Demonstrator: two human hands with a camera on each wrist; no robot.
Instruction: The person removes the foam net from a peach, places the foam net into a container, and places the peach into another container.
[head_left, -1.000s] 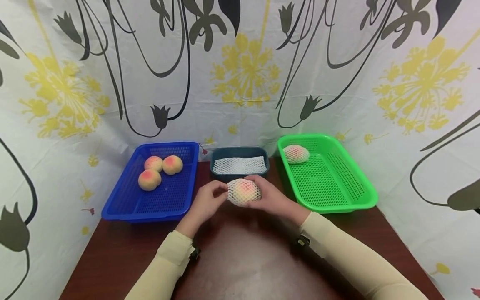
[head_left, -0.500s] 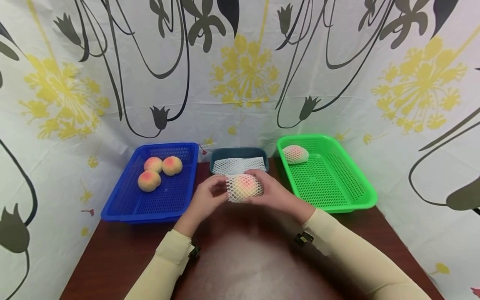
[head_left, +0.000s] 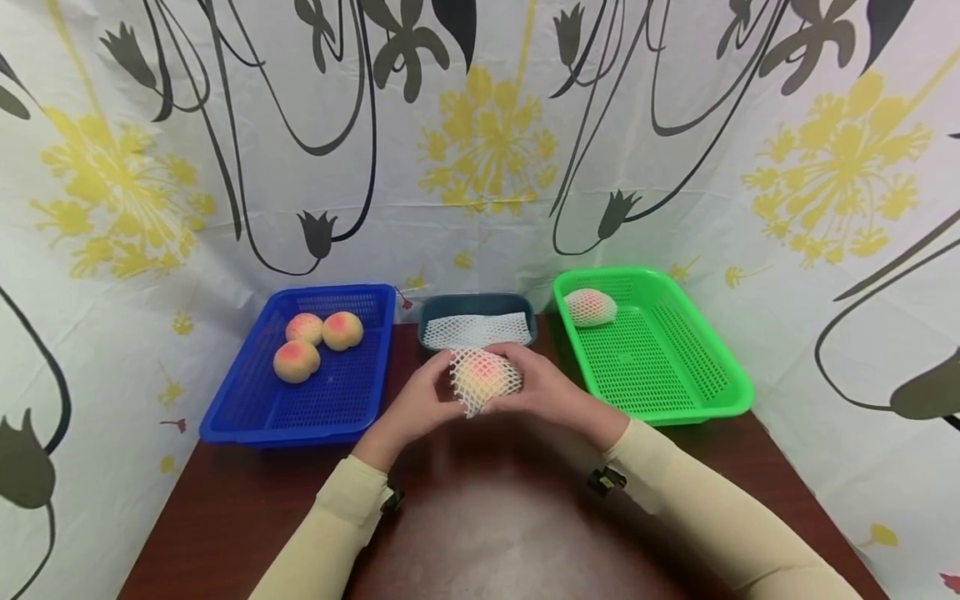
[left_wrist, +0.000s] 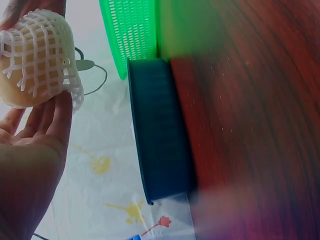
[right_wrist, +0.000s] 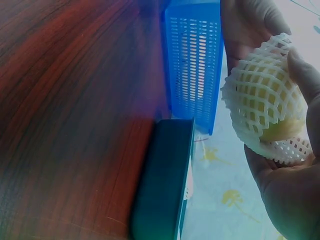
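Over the table in the head view, both hands hold a peach (head_left: pixel 487 379) inside a white foam net (head_left: pixel 463 385). My right hand (head_left: pixel 551 387) grips the wrapped peach from the right, thumb on the near side and fingers on the far side. My left hand (head_left: pixel 416 404) pinches the loose left edge of the net, which spreads to a pointed lower corner. In the left wrist view the fingertips (left_wrist: pixel 62 102) touch the net's rim, and part of the peach's pale skin shows bare. The right wrist view shows the net's mesh (right_wrist: pixel 265 95) stretched over the fruit.
A blue basket (head_left: pixel 225 408) with three bare peaches (head_left: pixel 296 361) stands on the left. Behind the hands, a dark teal tray (head_left: pixel 480 302) holds white foam nets (head_left: pixel 476 329). On the right, a green basket (head_left: pixel 720 367) contains one netted peach (head_left: pixel 591 307).
The net's left end has been drawn wider and now hangs to a point at the bottom. Both hands have shifted slightly, keeping hold of net and peach.
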